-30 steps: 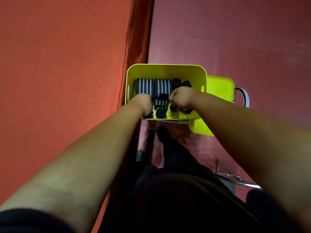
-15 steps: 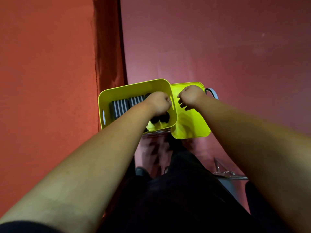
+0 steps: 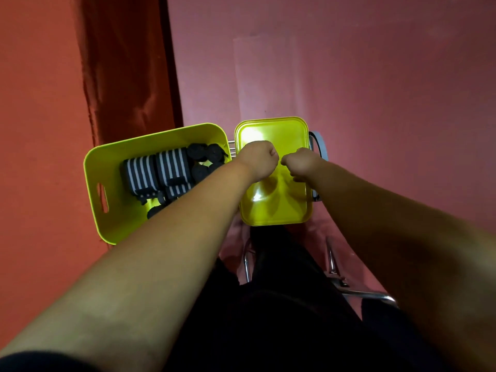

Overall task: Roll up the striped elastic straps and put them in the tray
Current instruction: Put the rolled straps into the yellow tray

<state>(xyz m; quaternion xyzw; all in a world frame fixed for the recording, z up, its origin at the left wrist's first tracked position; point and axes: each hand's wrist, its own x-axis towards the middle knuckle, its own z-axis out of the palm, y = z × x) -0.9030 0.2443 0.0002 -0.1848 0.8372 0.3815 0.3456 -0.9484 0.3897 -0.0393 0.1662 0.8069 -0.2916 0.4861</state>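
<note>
The deep tray [image 3: 112, 162] sat beside the orange-red cloth [image 3: 40, 103] on its left, its right wall just beside the shallow tray [image 3: 273, 208]. Open pink surface [image 3: 375, 89] lay beyond both. Both trays were glossy yellow-green plastic with rounded corners, and the deep one had a slot handle. It held rolled striped straps [image 3: 158, 173], black and white, beside plain dark rolls [image 3: 205, 153]. My left hand [image 3: 259, 160] and right hand [image 3: 302, 163] hovered close together over the shallow tray, fingers curled, nothing seen in either.

Dark sleeve edge [image 3: 40, 361], black trousers [image 3: 268, 318], forearms [image 3: 171, 237] bare.
</note>
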